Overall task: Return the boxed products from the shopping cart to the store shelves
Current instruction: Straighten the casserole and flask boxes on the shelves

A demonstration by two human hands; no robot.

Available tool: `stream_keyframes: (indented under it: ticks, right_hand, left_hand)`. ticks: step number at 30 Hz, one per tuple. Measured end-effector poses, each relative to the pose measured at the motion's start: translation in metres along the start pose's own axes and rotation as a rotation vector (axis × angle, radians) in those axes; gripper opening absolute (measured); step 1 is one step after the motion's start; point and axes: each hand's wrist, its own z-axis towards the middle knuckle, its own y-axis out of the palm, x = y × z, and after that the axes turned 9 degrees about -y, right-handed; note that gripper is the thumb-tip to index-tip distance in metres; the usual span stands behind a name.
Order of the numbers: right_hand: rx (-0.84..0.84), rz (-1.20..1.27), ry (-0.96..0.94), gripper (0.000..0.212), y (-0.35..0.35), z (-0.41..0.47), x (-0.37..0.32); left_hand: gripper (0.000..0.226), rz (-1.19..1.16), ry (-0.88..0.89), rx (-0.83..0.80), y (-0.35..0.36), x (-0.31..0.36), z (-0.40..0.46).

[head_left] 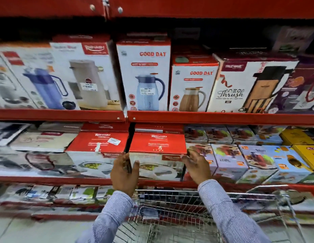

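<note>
Head view: 1 red-topped cardboard box with a white printed front sits on the middle red metal shelf, just right of the black upright divider and touching a matching red-topped neighbour box zone on the left. The box appears seated in its slot, so this return is judged nearly complete. The wire shopping cart stands below the shelf; its basket shows a dark shape too blurred to identify, so remaining stock cannot be confirmed.

The left hand is raised, palm toward the box's left front corner, fingers extended and touching the front face. The right hand is at the box's right edge, fingers loosely curled against it. Neither hand encloses the box; both are spread in a pushing or aligning posture.
</note>
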Motion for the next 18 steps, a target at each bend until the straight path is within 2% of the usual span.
stream_keyframes:
  ticks: [5,8,11,18]
  right_hand:
    - [0.060,-0.031,0.088,0.045,0.008,0.004,-0.007]
    - [0.066,-0.037,0.117,0.038,0.011,0.004,-0.011]
    - [0.072,-0.003,0.144,0.041,0.013,0.004,-0.010]
    - [0.081,0.019,0.127,0.048,0.011,0.001,0.002]
  left_hand:
    - [0.042,0.012,-0.094,-0.084,0.004,0.000,-0.001]
    - [0.051,0.052,-0.101,-0.136,0.009,-0.007,0.003]
    - [0.058,0.086,-0.099,-0.168,0.013,-0.015,0.007]
    - [0.050,0.053,-0.076,-0.163,0.008,-0.018,0.009]
